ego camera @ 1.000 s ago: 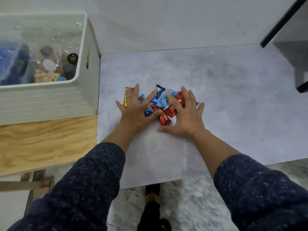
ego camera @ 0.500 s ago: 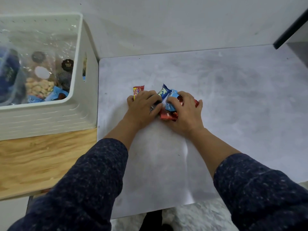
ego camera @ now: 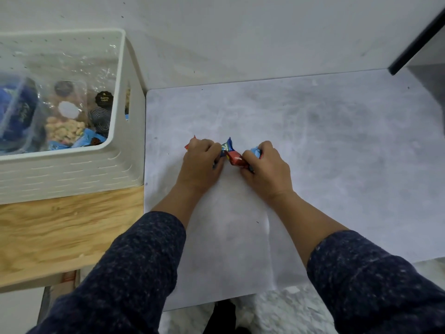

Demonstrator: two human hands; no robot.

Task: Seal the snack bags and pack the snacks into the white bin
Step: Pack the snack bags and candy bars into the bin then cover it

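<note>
Pale grey mottled tabletop [ego camera: 313, 141] against a white wall, bare except under my hands. A second ago both palms lay flat and spread over the loose pile of small red and blue wrapped snacks [ego camera: 233, 155]; now my left hand [ego camera: 201, 162] and right hand [ego camera: 266, 167] have curled into fists around them, 1 handful each (a red wrapper bridges the gap between). The pile is gathered, so I judge the carry comes next. The white perforated plastic bin [ego camera: 125, 131] sits to my left on a plywood board [ego camera: 72, 225], already holding clear bagged snacks. Its near-right rim is the edge to clear; open room above.
</note>
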